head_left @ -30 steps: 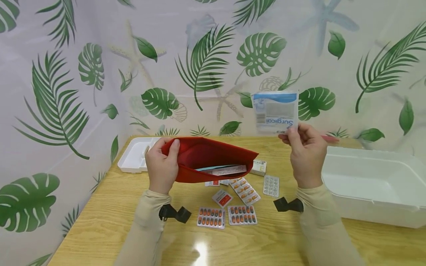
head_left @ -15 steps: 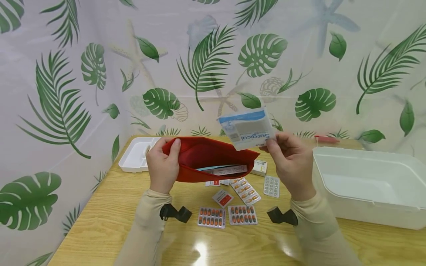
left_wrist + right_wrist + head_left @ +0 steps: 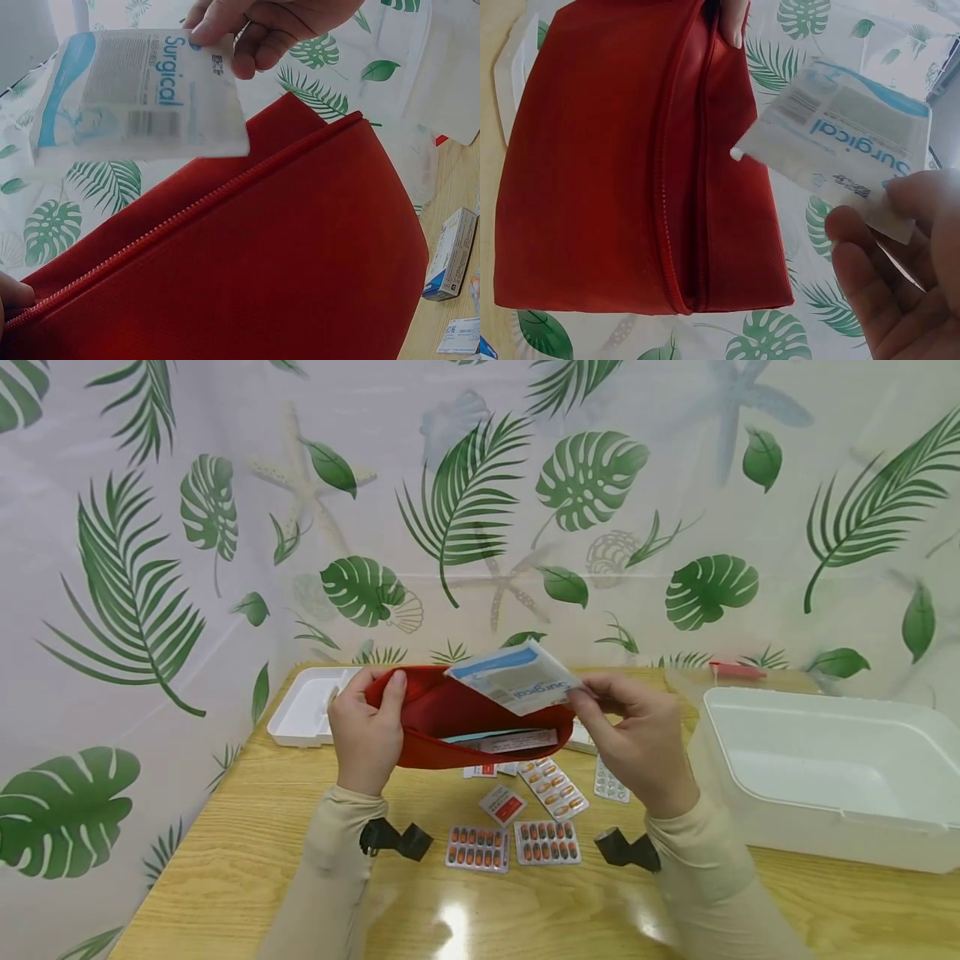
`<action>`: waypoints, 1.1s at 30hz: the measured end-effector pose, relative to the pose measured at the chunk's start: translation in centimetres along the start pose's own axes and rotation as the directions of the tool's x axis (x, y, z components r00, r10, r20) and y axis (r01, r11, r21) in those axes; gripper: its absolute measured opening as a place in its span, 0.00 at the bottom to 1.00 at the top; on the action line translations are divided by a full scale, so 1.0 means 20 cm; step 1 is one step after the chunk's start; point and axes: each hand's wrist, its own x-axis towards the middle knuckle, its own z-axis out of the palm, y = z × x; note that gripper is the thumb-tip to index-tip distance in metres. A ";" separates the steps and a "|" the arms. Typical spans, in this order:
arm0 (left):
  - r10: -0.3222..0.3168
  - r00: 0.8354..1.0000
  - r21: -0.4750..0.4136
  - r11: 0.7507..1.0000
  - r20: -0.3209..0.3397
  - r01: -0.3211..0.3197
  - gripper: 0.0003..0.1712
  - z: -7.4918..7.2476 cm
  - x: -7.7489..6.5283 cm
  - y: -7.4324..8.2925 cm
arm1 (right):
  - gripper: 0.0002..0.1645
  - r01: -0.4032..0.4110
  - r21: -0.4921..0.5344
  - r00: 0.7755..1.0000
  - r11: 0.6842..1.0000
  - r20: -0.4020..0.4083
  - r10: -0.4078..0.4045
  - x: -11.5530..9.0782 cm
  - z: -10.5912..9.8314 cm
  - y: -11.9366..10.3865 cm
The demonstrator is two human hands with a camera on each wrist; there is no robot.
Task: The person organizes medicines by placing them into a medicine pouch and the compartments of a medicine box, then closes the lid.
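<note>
My left hand [image 3: 366, 735] holds the left end of a red zippered pouch [image 3: 427, 757], thumb in front, with its mouth gaping upward. A pale flat item [image 3: 519, 742] with small print shows inside. My right hand [image 3: 641, 739] pinches a corner of a white and blue packet [image 3: 517, 681] printed "Surgical" between thumb and fingers. In the head view the packet tilts over the pouch's mouth and overlaps its back edge. In the left wrist view the packet [image 3: 112, 105] hangs above the zipper; the right wrist view shows the packet [image 3: 840, 127] beside the pouch [image 3: 585, 172].
Several capsule blister packs [image 3: 477, 849] and a small red-and-white packet [image 3: 502, 806] lie on the wooden table [image 3: 202, 860] below the pouch. A large white bin [image 3: 862, 835] stands at right, a white tray [image 3: 300, 710] at back left. A red item [image 3: 738, 671] lies behind the bin.
My right hand has brought the packet left and down, from beside the pouch to over its mouth, tilting it on the way. My left hand and the pouch have stayed almost still.
</note>
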 end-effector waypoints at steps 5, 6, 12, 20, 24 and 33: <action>0.012 1.000 -0.001 1.000 0.000 -0.012 0.07 0.00 0.00 0.01 | 0.08 0.075 -0.165 0.993 0.983 0.105 -0.058 -0.01 0.01 -0.01; 0.021 1.000 -0.002 1.000 -0.001 -0.021 0.07 0.01 -0.01 0.01 | 0.08 0.094 -0.197 0.990 0.976 0.122 -0.071 -0.02 0.01 -0.01; 0.096 0.995 -0.001 0.995 -0.014 -0.096 0.06 0.02 -0.01 -0.02 | 0.07 0.230 -0.334 0.965 0.914 0.197 -0.171 -0.03 0.02 0.01; 0.160 0.987 -0.012 0.987 -0.019 -0.161 0.10 0.04 0.01 -0.18 | 0.07 0.318 -0.392 0.932 0.863 0.296 -0.209 -0.03 0.06 0.02; 0.172 0.985 -0.025 0.985 -0.013 -0.173 0.11 0.04 0.01 -0.17 | 0.07 0.338 -0.396 0.918 0.854 0.340 -0.205 -0.04 0.09 0.01; 0.182 0.983 -0.031 0.983 -0.003 -0.182 0.11 0.05 -0.01 -0.16 | 0.05 0.337 -0.449 0.902 0.828 0.405 -0.148 -0.06 0.13 0.00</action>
